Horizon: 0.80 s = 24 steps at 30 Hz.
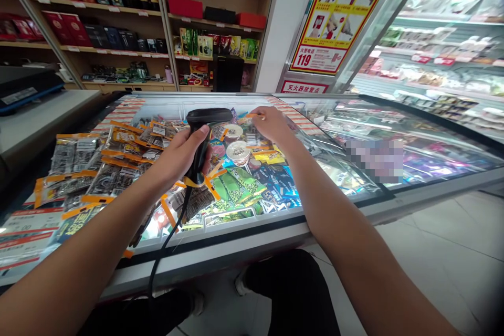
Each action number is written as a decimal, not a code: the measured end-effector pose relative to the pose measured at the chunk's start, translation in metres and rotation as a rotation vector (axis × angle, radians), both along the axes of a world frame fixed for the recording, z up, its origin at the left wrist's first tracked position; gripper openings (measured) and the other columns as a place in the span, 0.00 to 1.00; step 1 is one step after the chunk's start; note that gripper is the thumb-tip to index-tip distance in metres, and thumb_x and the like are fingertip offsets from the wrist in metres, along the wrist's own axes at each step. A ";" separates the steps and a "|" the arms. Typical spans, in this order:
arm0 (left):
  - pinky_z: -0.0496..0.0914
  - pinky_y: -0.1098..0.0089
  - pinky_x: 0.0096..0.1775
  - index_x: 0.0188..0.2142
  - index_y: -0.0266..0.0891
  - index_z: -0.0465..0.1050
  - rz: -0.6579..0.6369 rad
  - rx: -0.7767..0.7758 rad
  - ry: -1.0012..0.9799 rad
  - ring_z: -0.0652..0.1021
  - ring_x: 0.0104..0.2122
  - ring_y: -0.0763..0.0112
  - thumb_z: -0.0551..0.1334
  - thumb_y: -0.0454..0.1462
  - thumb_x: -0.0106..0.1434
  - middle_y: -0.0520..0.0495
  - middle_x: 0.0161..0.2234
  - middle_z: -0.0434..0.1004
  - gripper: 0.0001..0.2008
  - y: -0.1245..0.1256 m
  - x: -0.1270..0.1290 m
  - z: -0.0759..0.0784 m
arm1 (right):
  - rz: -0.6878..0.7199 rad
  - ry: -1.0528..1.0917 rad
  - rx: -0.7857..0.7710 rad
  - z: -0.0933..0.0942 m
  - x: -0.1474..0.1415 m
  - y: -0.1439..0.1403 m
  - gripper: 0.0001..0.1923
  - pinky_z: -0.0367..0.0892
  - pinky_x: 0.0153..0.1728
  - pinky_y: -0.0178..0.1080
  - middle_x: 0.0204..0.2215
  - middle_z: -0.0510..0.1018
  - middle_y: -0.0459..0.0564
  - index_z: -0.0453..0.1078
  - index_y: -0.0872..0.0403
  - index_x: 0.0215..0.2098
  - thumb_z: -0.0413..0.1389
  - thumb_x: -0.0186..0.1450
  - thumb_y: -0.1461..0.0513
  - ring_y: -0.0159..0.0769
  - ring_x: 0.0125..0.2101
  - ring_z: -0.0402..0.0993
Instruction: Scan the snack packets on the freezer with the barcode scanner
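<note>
My left hand (188, 149) is wrapped round the grip of a black barcode scanner (208, 114), whose cord hangs down over the freezer's front edge. Between the fingertips of my right hand (270, 122) is the orange top edge of a clear snack packet (254, 134), which hangs over the glass lid with its label showing. On the left side of the glass lies a heap of similar orange-edged snack packets (122, 144). White round tubs (238, 151) and green packs (236, 186) show beneath the glass, near both hands.
The chest freezer (275, 233) has a pale front rim just ahead of my legs. At the left stands a counter (43, 115) with a dark device (27, 86) on it. Stocked shelves (106, 8) line the back, and a lit display cooler (441, 47) is at the right.
</note>
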<state>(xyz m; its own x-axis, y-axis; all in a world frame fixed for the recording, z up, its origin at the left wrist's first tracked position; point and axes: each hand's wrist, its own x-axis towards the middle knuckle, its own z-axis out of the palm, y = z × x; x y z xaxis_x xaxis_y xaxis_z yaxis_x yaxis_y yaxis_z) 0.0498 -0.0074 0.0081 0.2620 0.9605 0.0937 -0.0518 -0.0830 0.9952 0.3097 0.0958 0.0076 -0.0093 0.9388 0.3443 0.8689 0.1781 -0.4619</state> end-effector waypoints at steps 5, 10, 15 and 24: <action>0.64 0.73 0.18 0.35 0.41 0.64 0.090 0.026 -0.054 0.72 0.15 0.73 0.61 0.54 0.66 0.51 0.22 0.73 0.20 0.003 -0.002 0.008 | -0.362 -0.265 0.033 -0.008 0.027 0.008 0.19 0.64 0.56 0.63 0.56 0.76 0.69 0.82 0.55 0.53 0.60 0.65 0.64 0.68 0.59 0.67; 0.63 0.73 0.18 0.34 0.41 0.64 0.116 0.030 -0.083 0.72 0.15 0.73 0.63 0.56 0.64 0.53 0.21 0.72 0.21 0.004 -0.001 0.010 | -0.054 -0.280 0.196 -0.025 -0.012 0.013 0.24 0.62 0.61 0.60 0.61 0.74 0.64 0.73 0.57 0.63 0.53 0.72 0.60 0.61 0.62 0.65; 0.64 0.73 0.18 0.35 0.41 0.64 0.070 0.044 -0.104 0.72 0.15 0.74 0.64 0.57 0.64 0.53 0.23 0.73 0.22 0.007 0.000 0.006 | 0.240 -0.160 0.012 -0.057 -0.075 0.031 0.34 0.58 0.67 0.53 0.69 0.67 0.63 0.57 0.62 0.74 0.48 0.75 0.52 0.56 0.68 0.61; 0.64 0.73 0.17 0.34 0.42 0.64 0.057 0.013 -0.102 0.72 0.14 0.73 0.64 0.56 0.64 0.55 0.21 0.71 0.22 0.007 0.000 0.006 | 0.258 0.040 -0.034 -0.061 -0.057 0.031 0.35 0.64 0.63 0.54 0.64 0.72 0.63 0.69 0.56 0.66 0.65 0.63 0.58 0.56 0.64 0.67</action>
<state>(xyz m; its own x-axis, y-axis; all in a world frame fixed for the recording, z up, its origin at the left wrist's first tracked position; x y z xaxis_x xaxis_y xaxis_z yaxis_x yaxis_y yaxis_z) 0.0495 -0.0005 0.0140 0.1958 0.9720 0.1300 -0.1480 -0.1017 0.9837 0.2527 0.1269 -0.0535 -0.2367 0.9181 0.3179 0.7780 0.3751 -0.5040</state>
